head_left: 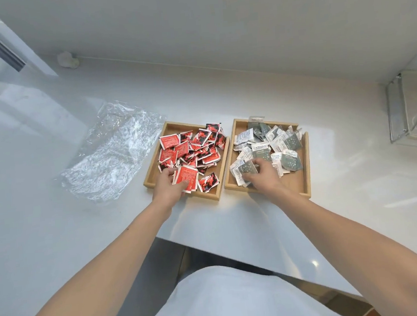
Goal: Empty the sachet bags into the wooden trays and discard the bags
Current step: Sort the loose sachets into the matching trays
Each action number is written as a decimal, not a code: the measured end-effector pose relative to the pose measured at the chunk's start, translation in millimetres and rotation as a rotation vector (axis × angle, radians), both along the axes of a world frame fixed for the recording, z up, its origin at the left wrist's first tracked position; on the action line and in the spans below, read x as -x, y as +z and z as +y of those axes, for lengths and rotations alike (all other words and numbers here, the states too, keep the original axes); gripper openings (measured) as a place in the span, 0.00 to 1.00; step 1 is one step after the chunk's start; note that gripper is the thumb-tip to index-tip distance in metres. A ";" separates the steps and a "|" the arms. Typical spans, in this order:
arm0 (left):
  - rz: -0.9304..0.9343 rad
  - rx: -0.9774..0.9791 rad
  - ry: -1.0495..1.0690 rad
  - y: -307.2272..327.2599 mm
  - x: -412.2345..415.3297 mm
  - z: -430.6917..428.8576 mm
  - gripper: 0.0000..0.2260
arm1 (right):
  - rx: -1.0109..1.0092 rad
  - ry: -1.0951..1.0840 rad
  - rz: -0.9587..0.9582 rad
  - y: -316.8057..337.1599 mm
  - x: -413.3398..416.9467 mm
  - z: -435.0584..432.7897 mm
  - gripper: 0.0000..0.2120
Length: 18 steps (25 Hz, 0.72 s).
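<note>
Two wooden trays sit side by side on the white counter. The left tray [153, 171] is piled with several red and black sachets [196, 146]. The right tray [304, 174] holds several grey and white sachets [274, 142]. My left hand [167, 186] rests at the near left corner of the left tray, its fingers and thumb pinching a red sachet [187, 176]. My right hand [262, 175] is in the near part of the right tray, fingers closed on a grey sachet [247, 168]. An empty clear plastic bag [111, 151] lies flat on the counter left of the trays.
A clear acrylic holder [410, 112] stands at the right by the wall. A small white object [67, 59] sits at the back left corner. The counter's front edge [210, 246] runs just below the trays, with my white garment below it.
</note>
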<state>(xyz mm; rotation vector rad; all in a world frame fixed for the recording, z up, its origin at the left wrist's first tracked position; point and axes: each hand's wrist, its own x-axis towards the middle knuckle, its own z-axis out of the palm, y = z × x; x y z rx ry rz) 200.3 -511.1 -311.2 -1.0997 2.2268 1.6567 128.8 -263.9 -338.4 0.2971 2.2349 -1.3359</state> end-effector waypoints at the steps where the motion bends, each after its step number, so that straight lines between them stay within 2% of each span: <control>1: -0.005 0.012 -0.019 -1.4 2.8 -1.8 0.18 | -0.016 0.012 0.011 -1.7 0.0 -1.8 0.23; 4: -0.010 0.026 -0.067 -5.3 13.7 -7.7 0.18 | -0.110 0.026 0.060 -6.9 -2.9 -1.7 0.27; 7: -0.030 0.044 -0.133 -7.8 23.5 -8.4 0.18 | -0.266 0.055 0.177 1.2 -12.1 -1.4 0.26; 11: -0.052 0.160 -0.356 -15.5 29.2 1.1 0.15 | -0.436 0.147 0.260 6.2 -19.9 0.9 0.26; 14: -0.033 0.277 -0.482 -23.5 30.6 2.9 0.15 | -0.447 0.132 0.271 4.3 -27.1 4.4 0.26; 18: 0.008 0.460 -0.604 -30.5 27.0 -2.5 0.21 | -0.431 0.118 0.312 5.2 -36.2 6.3 0.18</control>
